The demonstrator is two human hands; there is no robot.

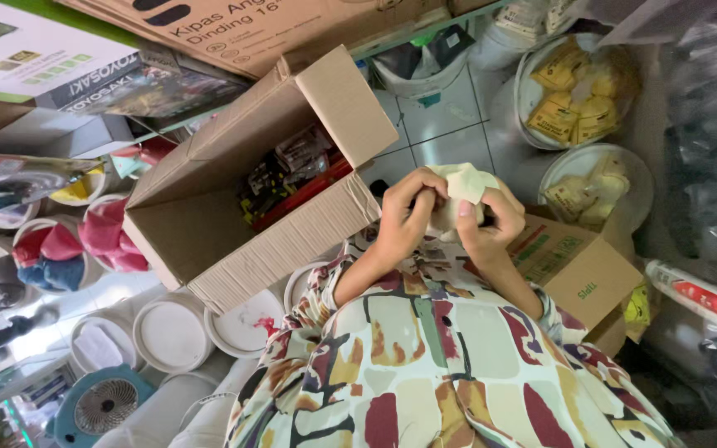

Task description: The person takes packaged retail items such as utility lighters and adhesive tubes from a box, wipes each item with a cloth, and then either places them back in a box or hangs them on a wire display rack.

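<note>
Above the patterned sleeves, beside an open cardboard box (251,199), the left hand (404,217) and right hand (491,222) were both closed around a crumpled cream-coloured wrapper (466,184), pinching it between fingers and thumbs at chest height.

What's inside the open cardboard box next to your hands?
The open cardboard box holds small packaged items in clear wrappers, dark with red and yellow parts, piled at the far end. The near wall and a flap hide the rest of the floor, so the count is unclear.
</note>
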